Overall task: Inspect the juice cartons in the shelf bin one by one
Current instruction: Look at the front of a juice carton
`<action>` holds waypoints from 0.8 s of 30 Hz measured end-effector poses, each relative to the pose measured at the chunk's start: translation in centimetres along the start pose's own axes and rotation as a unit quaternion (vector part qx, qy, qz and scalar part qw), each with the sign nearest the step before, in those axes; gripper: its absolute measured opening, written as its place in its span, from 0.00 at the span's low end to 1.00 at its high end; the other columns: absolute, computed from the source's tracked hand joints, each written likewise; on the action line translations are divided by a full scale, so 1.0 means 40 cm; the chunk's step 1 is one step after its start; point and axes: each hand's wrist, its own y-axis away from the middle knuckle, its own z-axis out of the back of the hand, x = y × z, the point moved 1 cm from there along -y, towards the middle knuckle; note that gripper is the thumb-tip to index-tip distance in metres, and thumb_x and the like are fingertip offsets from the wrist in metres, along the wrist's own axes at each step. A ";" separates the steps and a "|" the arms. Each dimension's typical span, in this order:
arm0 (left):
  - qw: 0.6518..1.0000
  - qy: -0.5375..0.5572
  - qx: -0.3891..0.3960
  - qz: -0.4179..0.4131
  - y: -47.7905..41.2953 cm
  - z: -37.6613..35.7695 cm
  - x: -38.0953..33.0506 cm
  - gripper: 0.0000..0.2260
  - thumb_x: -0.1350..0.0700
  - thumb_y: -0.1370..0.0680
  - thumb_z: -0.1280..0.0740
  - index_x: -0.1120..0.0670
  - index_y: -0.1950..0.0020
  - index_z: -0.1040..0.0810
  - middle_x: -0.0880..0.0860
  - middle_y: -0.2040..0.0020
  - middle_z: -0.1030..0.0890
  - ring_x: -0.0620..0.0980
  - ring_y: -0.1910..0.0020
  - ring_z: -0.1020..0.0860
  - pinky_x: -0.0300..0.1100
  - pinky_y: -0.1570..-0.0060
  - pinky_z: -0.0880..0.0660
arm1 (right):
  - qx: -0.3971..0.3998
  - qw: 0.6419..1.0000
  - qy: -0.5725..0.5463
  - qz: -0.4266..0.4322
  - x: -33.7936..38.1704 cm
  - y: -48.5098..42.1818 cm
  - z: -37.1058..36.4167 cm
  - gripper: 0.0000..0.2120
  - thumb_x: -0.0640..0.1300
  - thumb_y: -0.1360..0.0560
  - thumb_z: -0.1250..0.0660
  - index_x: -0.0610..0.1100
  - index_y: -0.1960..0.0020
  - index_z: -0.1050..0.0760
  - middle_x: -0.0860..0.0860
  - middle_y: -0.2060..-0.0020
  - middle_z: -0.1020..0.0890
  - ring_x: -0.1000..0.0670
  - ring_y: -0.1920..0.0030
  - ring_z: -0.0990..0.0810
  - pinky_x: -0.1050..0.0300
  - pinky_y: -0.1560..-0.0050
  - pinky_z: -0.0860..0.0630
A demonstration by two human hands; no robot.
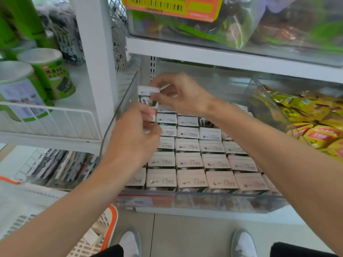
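Green-white carton, one, right hand pinching top, left hand gripping base, above one bin

Both forearms are extended forward, bare, and converge at the hands. The right hand is bent at the wrist, thumb and fingers pinched on the top of a carton. The left hand is presented back-up, fingers curled round the carton's lower end.

The green canister perhaps reads "HOM".
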 end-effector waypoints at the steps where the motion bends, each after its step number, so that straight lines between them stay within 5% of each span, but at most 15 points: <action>1: 1.000 0.016 -0.013 0.002 -0.003 0.000 -0.004 0.16 0.61 0.20 0.31 0.40 0.50 0.29 0.43 0.51 0.21 0.38 0.54 0.21 0.34 0.54 0.27 | -0.029 0.999 -0.018 -0.002 0.003 0.021 0.003 0.11 0.41 0.18 0.28 0.39 0.38 0.19 0.48 0.45 0.15 0.53 0.45 0.14 0.61 0.42 0.18; 5: 0.997 0.063 -0.044 -0.019 -0.003 0.001 -0.020 0.16 0.63 0.20 0.31 0.45 0.41 0.30 0.44 0.48 0.21 0.30 0.57 0.21 0.27 0.59 0.26 | -0.158 0.980 -0.112 -0.045 0.022 0.115 0.026 0.13 0.40 0.17 0.30 0.36 0.34 0.20 0.47 0.43 0.14 0.52 0.44 0.13 0.57 0.39 0.17; 9: 0.998 0.046 -0.029 -0.043 0.005 0.001 -0.040 0.19 0.53 0.18 0.29 0.47 0.29 0.29 0.41 0.43 0.23 0.37 0.44 0.22 0.36 0.43 0.26 | -0.209 0.943 -0.233 -0.113 0.030 0.238 0.072 0.12 0.40 0.15 0.33 0.36 0.35 0.20 0.46 0.45 0.12 0.51 0.43 0.13 0.56 0.40 0.17; 12: 0.995 0.011 0.039 -0.092 0.020 -0.009 -0.064 0.22 0.40 0.19 0.34 0.43 0.26 0.26 0.36 0.36 0.22 0.29 0.38 0.26 0.24 0.41 0.34 | -0.188 0.933 -0.275 -0.139 0.035 0.324 0.094 0.11 0.42 0.16 0.32 0.39 0.36 0.18 0.48 0.47 0.11 0.52 0.45 0.12 0.61 0.42 0.18; 15: 0.976 0.024 0.163 -0.140 0.039 -0.037 -0.095 0.20 0.41 0.21 0.36 0.41 0.30 0.21 0.28 0.43 0.19 0.23 0.42 0.24 0.17 0.47 0.33 | -0.191 0.920 -0.312 -0.139 0.039 0.372 0.102 0.09 0.41 0.16 0.32 0.40 0.39 0.17 0.49 0.49 0.10 0.53 0.48 0.11 0.63 0.46 0.18; 20: 0.964 0.088 0.225 -0.107 0.039 -0.067 -0.097 0.13 0.51 0.20 0.30 0.43 0.36 0.17 0.38 0.45 0.13 0.37 0.45 0.15 0.32 0.45 0.21 | -0.207 0.910 -0.320 -0.160 0.032 0.420 0.110 0.16 0.46 0.21 0.27 0.41 0.36 0.17 0.47 0.45 0.12 0.51 0.48 0.11 0.59 0.45 0.16; 24: 0.962 0.136 0.231 -0.048 0.045 -0.089 -0.091 0.14 0.51 0.21 0.29 0.46 0.35 0.17 0.42 0.45 0.12 0.42 0.45 0.14 0.42 0.41 0.20 | -0.199 0.900 -0.330 -0.205 0.013 0.454 0.106 0.18 0.48 0.28 0.21 0.45 0.40 0.17 0.49 0.47 0.12 0.49 0.49 0.11 0.51 0.43 0.15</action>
